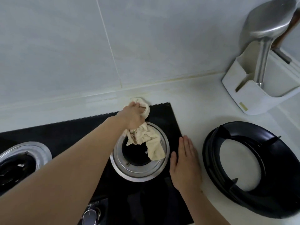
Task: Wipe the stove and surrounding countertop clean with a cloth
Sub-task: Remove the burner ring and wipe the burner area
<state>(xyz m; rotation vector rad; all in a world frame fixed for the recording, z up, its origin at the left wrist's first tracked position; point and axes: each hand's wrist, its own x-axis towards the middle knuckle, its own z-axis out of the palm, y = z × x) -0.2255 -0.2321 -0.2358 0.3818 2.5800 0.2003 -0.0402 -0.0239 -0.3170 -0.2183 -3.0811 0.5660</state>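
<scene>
the left hand (pixel 134 116) reaches across the black glass stove top (pixel 164 117) to its far edge, its fingers (pixel 141 109) curled round a bunched cream terry cloth (pixel 146 137). the upper wad of the cloth sits at the seam where the stove meets the white surface (pixel 203 101), close under the pale tiled wall (pixel 65 46). the loose tail of the cloth hangs from under the palm and drapes over the far side of the round steel burner ring (pixel 139 172) on the right of the stove, one end lying over the ring's dark open centre.

the right hand (pixel 185 164) lies flat, palm down, at the right edge of the stove, its fingers (pixel 186 146) straight and pressed together, thumb apart and pointing toward the burner ring. it holds nothing. whether it rests on the glass, the surface or both cannot be told for certain; it straddles the edge.

just right of that hand, on the surface, lies a black round pot support (pixel 243 172) with raised prongs, off the stove. a second steel-ringed burner (pixel 24 159) shows at the left edge. in the far right corner stands a white plastic utensil holder (pixel 263 101) with a steel ladle (pixel 267 23) upright in it. a pair of glasses (pixel 90 215) shows at the bottom edge.
</scene>
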